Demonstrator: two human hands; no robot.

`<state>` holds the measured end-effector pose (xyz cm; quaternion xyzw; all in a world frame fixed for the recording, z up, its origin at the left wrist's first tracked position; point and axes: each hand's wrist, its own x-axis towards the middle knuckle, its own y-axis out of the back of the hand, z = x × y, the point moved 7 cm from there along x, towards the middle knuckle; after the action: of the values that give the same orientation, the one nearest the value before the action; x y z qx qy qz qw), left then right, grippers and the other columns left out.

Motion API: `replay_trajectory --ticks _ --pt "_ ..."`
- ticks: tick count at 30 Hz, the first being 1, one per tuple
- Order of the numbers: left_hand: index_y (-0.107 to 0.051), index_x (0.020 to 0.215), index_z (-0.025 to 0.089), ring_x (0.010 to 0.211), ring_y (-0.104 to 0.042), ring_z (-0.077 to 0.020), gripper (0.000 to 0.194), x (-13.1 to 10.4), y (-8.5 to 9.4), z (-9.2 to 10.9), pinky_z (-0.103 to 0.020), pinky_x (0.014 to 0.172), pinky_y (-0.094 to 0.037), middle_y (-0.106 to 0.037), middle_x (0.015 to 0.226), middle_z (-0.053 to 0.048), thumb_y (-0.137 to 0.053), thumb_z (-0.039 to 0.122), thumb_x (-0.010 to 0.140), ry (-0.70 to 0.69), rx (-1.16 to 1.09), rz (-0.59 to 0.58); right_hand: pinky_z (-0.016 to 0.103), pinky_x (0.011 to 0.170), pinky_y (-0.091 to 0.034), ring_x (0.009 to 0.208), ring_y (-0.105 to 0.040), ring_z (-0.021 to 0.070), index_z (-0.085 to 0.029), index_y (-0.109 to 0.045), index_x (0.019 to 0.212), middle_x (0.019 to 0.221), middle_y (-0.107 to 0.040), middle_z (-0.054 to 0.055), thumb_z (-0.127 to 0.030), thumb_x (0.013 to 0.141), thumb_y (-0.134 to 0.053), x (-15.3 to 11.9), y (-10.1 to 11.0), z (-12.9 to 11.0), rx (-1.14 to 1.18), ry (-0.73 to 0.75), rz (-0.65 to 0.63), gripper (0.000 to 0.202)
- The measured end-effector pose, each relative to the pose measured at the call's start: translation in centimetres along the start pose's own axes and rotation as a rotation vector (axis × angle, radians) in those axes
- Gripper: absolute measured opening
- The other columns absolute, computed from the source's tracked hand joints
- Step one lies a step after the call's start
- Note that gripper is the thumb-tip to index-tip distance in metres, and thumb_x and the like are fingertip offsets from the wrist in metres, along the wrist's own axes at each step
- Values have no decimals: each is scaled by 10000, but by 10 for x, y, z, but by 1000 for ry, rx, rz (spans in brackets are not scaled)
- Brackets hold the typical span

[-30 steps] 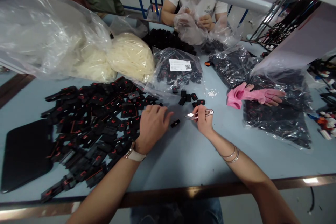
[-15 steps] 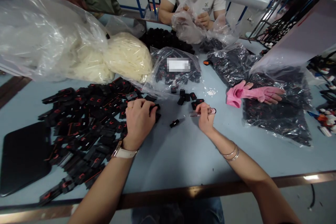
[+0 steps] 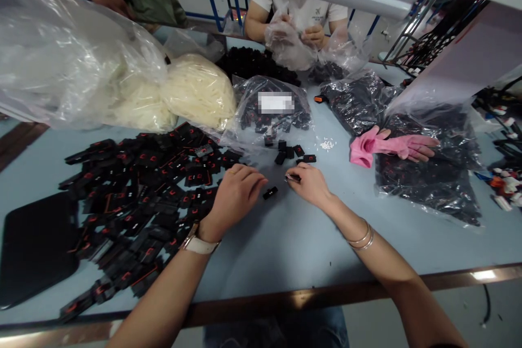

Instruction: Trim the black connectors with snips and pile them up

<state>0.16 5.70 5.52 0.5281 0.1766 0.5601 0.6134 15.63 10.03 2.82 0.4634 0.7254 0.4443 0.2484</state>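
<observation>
My left hand [image 3: 238,196] is at the right edge of a heap of black connector housings [image 3: 163,201] with red-orange parts. Its fingers are curled towards the thumb, and whatever may lie between them is hidden. Just beyond its fingertips, a single black connector housing [image 3: 270,193] rests on the table. My right hand [image 3: 310,185] is closed around small tweezers [image 3: 292,178], whose metal tips point left; most of the tool is covered by the hand. Several loose black housings [image 3: 289,151] lie behind the hands. A patch of tiny white pieces [image 3: 327,144] lies behind my right hand.
A black tray [image 3: 38,250] is at left. Bags of cream-coloured parts [image 3: 199,89] and a bag of black parts [image 3: 273,106] stand behind. Pink gloves [image 3: 391,147] lie on bagged black parts [image 3: 428,190] at right. Across the table, a person handles a clear bag [image 3: 287,43].
My left hand has moved right, away from the heap and towards the lone housing. My right hand has come left and turned, so the tweezers' rear end no longer shows.
</observation>
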Motion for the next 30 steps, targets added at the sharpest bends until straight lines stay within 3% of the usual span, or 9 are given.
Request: replay_trajectory --ticks 3,7,11,15,19,25,30 --pt "-645 922 177 838 -550 -234 182 -2 -15 15 -377 762 -436 -666 839 -68 -552 325 870 -78 -25 -97 262 677 -424 756 -605 169 -203 -722 907 832 -635 52 -218 808 -593 0 -4 -1 -73 11 -68 163" --pt "-634 940 192 829 -555 -245 126 -5 -27 18 -382 739 -432 -658 818 -63 -565 224 840 -87 66 -190 271 680 -429 792 -619 184 -203 -722 936 890 -654 69 -187 813 -587 -1 -8 -3 -141 30 -123 183" --pt "-620 806 167 885 -535 -300 97 -2 -13 3 -416 723 -425 -627 844 -114 -541 217 830 67 294 -144 268 672 -436 790 -622 177 -192 -707 944 907 -655 70 -214 822 -589 -1 -8 -6 -136 28 -129 172" --pt "-630 868 154 957 -508 -325 134 -2 0 -8 -423 720 -424 -604 1002 -146 -523 230 838 191 424 -84 259 686 -452 807 -621 157 -189 -680 929 1020 -638 64 -226 796 -603 -2 0 -9 -111 33 -39 158" --pt "-637 943 153 990 -494 -316 160 -4 2 -9 -411 743 -426 -585 1068 -137 -536 216 836 246 447 -70 271 706 -478 847 -631 156 -204 -660 910 1220 -585 54 -257 789 -589 1 8 -6 -125 34 46 149" --pt "-644 979 159 1037 -475 -326 206 -3 -1 -4 -429 794 -425 -578 1114 -139 -590 290 829 221 412 -37 298 649 -498 856 -656 195 -192 -635 908 1455 -417 54 -240 798 -567 17 -1 -19 -355 190 -126 139" --pt "-650 961 165 1015 -485 -311 167 -3 0 -2 -416 788 -428 -597 1086 -124 -574 247 837 177 380 19 313 718 -497 937 -642 234 -121 -595 1051 1359 -500 160 -161 828 -518 33 -8 -32 -551 279 -208 240"
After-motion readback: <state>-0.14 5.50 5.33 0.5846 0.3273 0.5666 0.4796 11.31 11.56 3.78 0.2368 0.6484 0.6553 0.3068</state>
